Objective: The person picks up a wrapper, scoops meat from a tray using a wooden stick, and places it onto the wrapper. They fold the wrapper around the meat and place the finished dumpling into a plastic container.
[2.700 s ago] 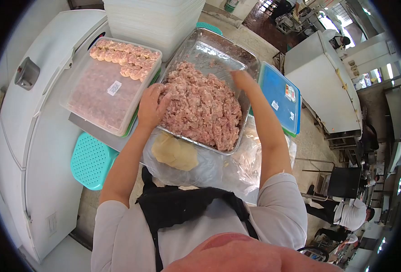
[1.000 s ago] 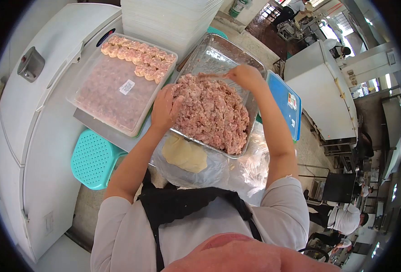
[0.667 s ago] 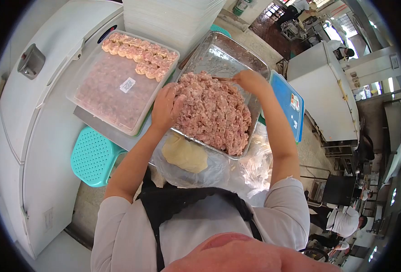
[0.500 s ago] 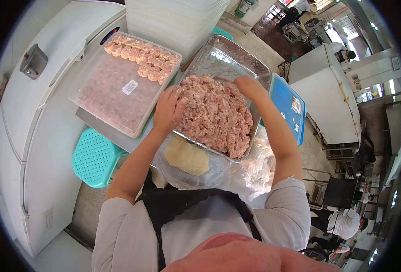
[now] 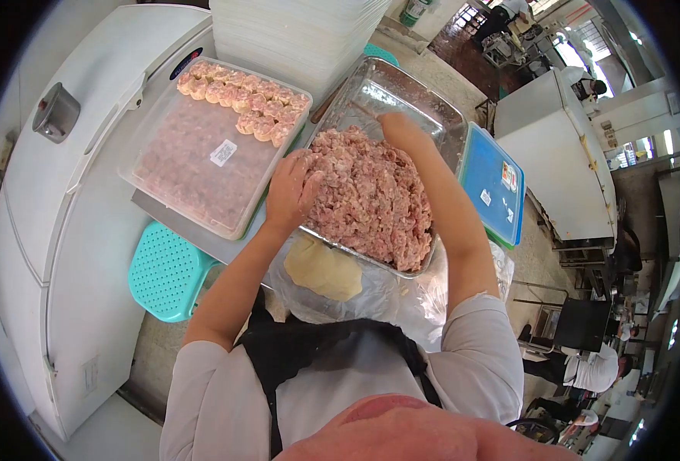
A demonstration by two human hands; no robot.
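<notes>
A large mound of minced meat (image 5: 374, 203) fills the near part of a metal pan (image 5: 446, 114) in front of me. My left hand (image 5: 289, 188) is at the mound's left edge, its fingers curled; what lies inside them is hidden. Over the far side of the mound, my right hand (image 5: 406, 135) is closed around a thin stick-like tool (image 5: 366, 111), which points to the far left. Below the pan, a pale stack of dough wrappers (image 5: 321, 267) lies on clear plastic. Left of the pan, a plastic box (image 5: 236, 227) holds rows of meat-filled dumplings (image 5: 267, 127), partly under a translucent sheet.
A white freezer (image 5: 98, 284) stands at left with a metal cup (image 5: 56, 113) on top. White stacked trays (image 5: 290, 34) rise behind the box. A blue-lidded container (image 5: 493, 188) sits right of the pan, a turquoise stool (image 5: 169, 270) lower left. Other people work at far right.
My right hand has moved left and slightly away from me, with the stick-like tool now raised above the pan's bare far part. My left hand stays by the mound's left edge.
</notes>
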